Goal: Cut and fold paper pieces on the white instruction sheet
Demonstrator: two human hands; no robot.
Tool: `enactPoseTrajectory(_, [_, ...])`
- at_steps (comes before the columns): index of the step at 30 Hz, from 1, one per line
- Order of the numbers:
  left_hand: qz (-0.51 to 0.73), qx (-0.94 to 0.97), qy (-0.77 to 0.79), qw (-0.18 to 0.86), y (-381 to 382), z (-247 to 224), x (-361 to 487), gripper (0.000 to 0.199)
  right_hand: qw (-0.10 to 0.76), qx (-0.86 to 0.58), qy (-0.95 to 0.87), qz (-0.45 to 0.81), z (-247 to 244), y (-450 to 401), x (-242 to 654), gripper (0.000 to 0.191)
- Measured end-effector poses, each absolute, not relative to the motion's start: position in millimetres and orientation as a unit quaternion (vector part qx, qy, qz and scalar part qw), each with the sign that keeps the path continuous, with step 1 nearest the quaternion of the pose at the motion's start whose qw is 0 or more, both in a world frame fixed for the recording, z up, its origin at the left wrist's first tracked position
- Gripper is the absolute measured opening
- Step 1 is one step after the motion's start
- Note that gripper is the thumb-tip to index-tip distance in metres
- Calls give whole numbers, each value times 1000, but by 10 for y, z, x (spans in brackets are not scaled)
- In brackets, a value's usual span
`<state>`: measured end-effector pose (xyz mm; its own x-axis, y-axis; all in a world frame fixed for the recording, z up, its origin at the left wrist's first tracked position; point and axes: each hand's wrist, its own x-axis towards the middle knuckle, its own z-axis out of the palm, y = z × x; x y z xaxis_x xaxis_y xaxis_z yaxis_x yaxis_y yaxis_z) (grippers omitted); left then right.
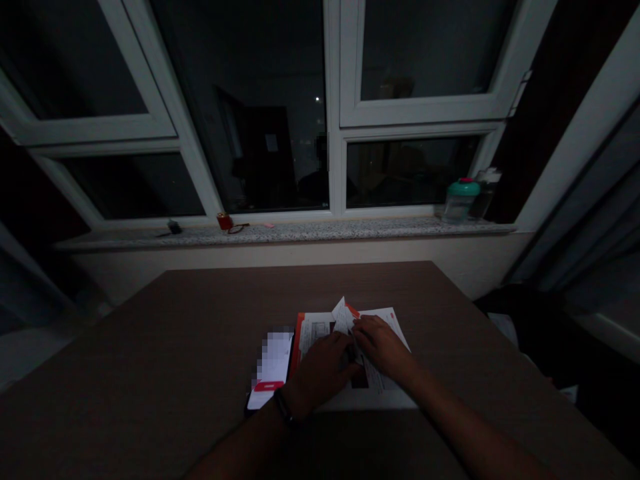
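Observation:
A folded piece of printed paper rises to a white point, with a bit of orange showing beside it. My left hand, with a dark band on the wrist, curls over its near left side, and the fingertips are partly hidden in shadow. From the right, my right hand has its fingers pressed together on the paper's right edge. Beneath both hands lies a flat printed booklet or sheet with orange and white areas. Close to my left wrist is a phone with a lit screen.
The brown table reaches toward a granite windowsill. On the sill are a small red-and-gold container, a small dark object, a shaker bottle with a teal lid and a clear bottle. Dark windows stand behind.

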<state>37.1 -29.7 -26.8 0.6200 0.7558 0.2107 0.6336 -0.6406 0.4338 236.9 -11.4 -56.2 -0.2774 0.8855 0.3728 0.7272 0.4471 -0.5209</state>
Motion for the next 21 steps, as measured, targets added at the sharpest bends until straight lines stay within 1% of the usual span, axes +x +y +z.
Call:
enactPoseTrajectory(6, [197,879,415,129,-328,-268,437,31,321,-510,-789,120,-550,-119,2352,26])
enactPoseTrajectory(12, [220,900,364,98,-310,-267,424,7,316,-505,-795,113,-585,-101,2362,24])
enactPoseTrajectory(16, [219,916,328,76,-292,-242,398,11,311,-505,-796,120,-560,-104,2368,26])
enactPoseTrajectory(21, [215,925,303,77,-271,-219,390,12,310,-507,-796,114,-590,-83,2388,28])
